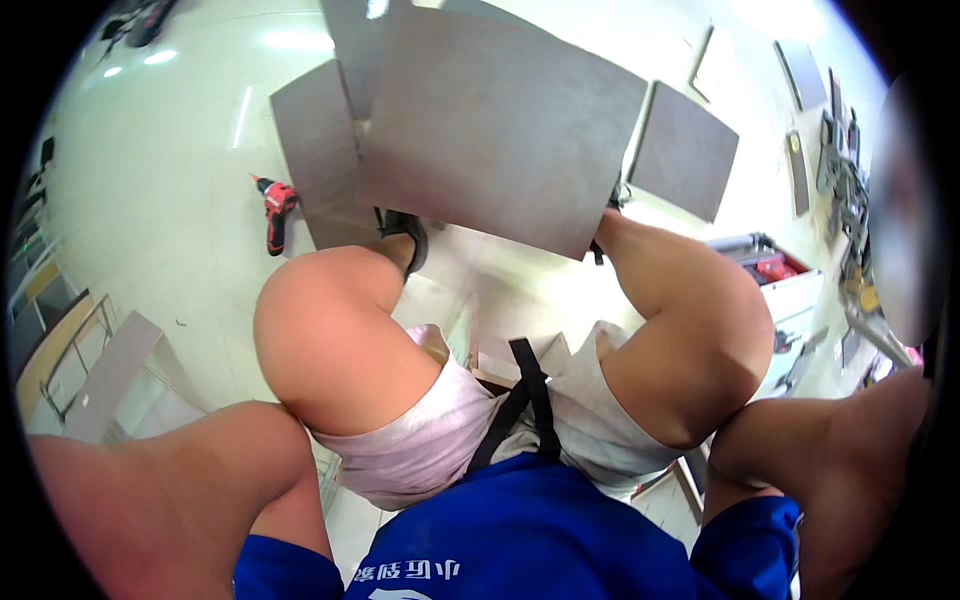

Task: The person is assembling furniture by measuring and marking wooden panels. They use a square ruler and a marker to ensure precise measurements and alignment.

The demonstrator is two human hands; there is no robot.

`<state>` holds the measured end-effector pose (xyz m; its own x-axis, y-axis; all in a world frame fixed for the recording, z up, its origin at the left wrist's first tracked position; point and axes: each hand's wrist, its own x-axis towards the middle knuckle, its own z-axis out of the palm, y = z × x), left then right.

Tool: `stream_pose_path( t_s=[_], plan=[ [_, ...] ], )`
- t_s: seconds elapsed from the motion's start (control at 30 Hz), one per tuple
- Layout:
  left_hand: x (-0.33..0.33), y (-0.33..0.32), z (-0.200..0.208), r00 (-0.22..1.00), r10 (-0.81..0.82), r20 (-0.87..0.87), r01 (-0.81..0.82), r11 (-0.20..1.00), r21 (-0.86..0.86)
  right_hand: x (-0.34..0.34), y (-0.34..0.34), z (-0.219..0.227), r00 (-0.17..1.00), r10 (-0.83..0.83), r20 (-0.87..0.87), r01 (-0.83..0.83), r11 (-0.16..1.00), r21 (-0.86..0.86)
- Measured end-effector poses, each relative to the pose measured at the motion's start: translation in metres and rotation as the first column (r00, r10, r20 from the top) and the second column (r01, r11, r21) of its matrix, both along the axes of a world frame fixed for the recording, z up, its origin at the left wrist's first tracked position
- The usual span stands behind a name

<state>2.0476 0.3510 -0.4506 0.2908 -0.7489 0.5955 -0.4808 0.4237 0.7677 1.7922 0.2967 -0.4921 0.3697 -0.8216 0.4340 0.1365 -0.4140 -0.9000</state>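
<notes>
Both my forearms, the left (170, 490) and the right (830, 440), rise from bent elbows beside my knees and run out at the side rims. Neither hand shows, so what they hold or touch is hidden. A large grey-brown board (490, 130) lies in front of my legs, over other panels. A smaller board (318, 150) lies to its left and another board (687, 150) to its right. On the floor at the left is a red and black cordless drill (276, 212).
A white toolbox (795, 290) with red items stands right of my knee. Metal parts (848, 200) and narrow panels (797, 172) lie at the far right. Leaning boards (110, 375) stand at the left. A blurred pale shape (905, 220) fills the right rim.
</notes>
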Motion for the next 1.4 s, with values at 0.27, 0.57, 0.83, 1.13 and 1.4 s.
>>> stream_pose_path(
  t_s=[0.27, 0.57, 0.83, 1.13, 1.4],
  plan=[
    [-0.020, -0.002, -0.014, 0.959, 0.074, -0.275, -0.053, 0.995, 0.083, 0.000, 0.013, 0.016, 1.000, -0.021, -0.006, 0.021, 0.995, 0.101],
    [-0.016, -0.041, -0.050, 0.833, 0.137, -0.536, 0.022, 0.960, 0.279, 0.032, -0.035, -0.002, 0.964, 0.020, -0.265, 0.089, 0.914, 0.395],
    [-0.023, -0.048, -0.046, 0.970, -0.118, -0.214, 0.233, 0.712, 0.662, 0.065, -0.052, -0.023, 0.742, 0.124, -0.658, -0.107, 0.992, 0.067],
    [-0.022, -0.050, -0.043, 0.986, -0.143, -0.087, 0.161, 0.655, 0.738, 0.073, -0.048, -0.024, 0.780, 0.243, -0.576, -0.182, 0.970, 0.163],
    [-0.023, -0.046, -0.044, 0.944, -0.286, -0.163, 0.244, 0.275, 0.930, 0.059, -0.055, -0.023, 0.452, 0.431, -0.780, -0.264, 0.901, 0.345]
  ],
)
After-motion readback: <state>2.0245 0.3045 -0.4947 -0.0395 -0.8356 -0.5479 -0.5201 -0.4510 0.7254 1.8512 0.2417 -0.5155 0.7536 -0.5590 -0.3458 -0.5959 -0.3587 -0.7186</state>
